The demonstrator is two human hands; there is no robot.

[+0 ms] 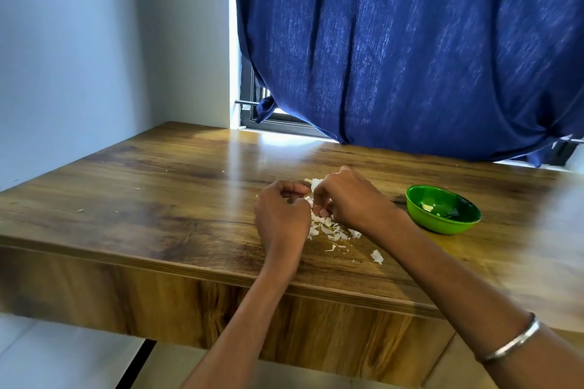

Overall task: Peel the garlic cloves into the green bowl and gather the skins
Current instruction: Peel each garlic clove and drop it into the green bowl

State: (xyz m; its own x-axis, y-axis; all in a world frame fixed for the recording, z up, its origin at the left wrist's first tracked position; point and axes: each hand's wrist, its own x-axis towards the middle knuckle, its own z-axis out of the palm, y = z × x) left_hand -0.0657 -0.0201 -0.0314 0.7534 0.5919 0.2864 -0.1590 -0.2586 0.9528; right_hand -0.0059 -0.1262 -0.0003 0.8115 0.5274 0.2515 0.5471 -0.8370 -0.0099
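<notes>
Two bare hands meet over a brown wooden tabletop [142, 174], knuckles up, forearms reaching in over its near edge. The left hand [281, 215] and right hand [344, 199] both curl their fingers around white garlic [316, 184]. Papery white skins [331, 230] lie just beneath them. A round green bowl [442, 210], holding a pale peeled clove [427, 207], sits nearer the right edge.

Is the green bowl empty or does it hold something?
Nearly empty: the green bowl stands upright with only a few pale pieces at its bottom.
</notes>
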